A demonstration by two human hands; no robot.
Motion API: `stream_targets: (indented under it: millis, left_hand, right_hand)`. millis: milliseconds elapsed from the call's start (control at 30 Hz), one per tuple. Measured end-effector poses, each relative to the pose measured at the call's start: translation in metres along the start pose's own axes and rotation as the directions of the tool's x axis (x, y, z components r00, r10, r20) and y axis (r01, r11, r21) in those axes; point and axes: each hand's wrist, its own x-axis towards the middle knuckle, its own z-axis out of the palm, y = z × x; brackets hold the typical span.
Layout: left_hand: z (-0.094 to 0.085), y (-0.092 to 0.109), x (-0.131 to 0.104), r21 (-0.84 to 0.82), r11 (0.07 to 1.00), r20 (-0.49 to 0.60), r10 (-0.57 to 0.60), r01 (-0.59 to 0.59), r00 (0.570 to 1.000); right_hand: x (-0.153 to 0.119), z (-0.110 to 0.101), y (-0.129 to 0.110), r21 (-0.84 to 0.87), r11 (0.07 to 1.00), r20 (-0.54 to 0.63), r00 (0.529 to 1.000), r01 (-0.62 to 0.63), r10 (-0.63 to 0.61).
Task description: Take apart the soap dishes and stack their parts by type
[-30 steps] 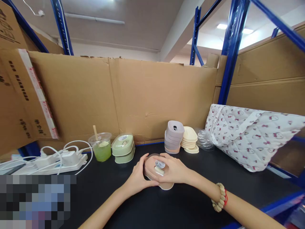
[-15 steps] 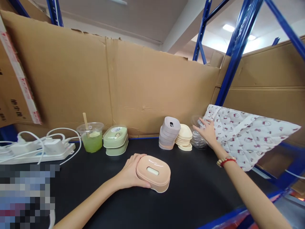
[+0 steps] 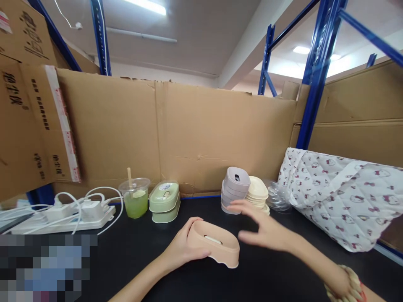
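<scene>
A peach oval box with a slot in its top (image 3: 217, 245) is tilted above the black table, its top facing partly forward. My left hand (image 3: 189, 243) grips its left end, thumb along the near side. Just right of the box is my right hand (image 3: 261, 226), fingers apart and slightly blurred, holding nothing. Behind my right hand stand a stack of grey-lilac boxes (image 3: 236, 184) and a pile of cream pieces (image 3: 257, 188). Clear plastic lids (image 3: 278, 197) lie to the right of those.
Two stacked green boxes (image 3: 164, 201) and a cup of green drink (image 3: 135, 199) stand at the back left. A power strip with white cables (image 3: 66, 218) is farther left. A quilted patterned bag (image 3: 343, 193) leans at the right, and cardboard panels (image 3: 201, 134) line the back.
My right hand has moved from the clear lids to beside the peach box. My left hand has tilted the box. The whole view has shifted, with things now lower and farther right.
</scene>
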Motion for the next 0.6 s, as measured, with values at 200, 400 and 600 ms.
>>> stream_targets:
  millis: [200, 400, 600]
  left_hand:
    - [0.002, 0.007, -0.002, -0.074, 0.995, -0.103, 0.054, -0.062, 0.993]
    - [0.000, 0.016, -0.001, -0.194, 0.980, -0.109, -0.070, 0.048, 0.992]
    - [-0.004, 0.021, -0.003, -0.173, 0.984, -0.077, -0.065, 0.051, 0.995]
  right_hand:
    - [0.005, 0.035, -0.031, 0.115, 0.983, 0.352, 0.931, -0.141, 0.093]
    - [0.016, 0.047, -0.021, 0.314, 0.927, 0.332, 0.938, -0.207, 0.097]
    - [0.010, 0.049, -0.021, 0.327, 0.927, 0.255, 0.962, -0.185, 0.102]
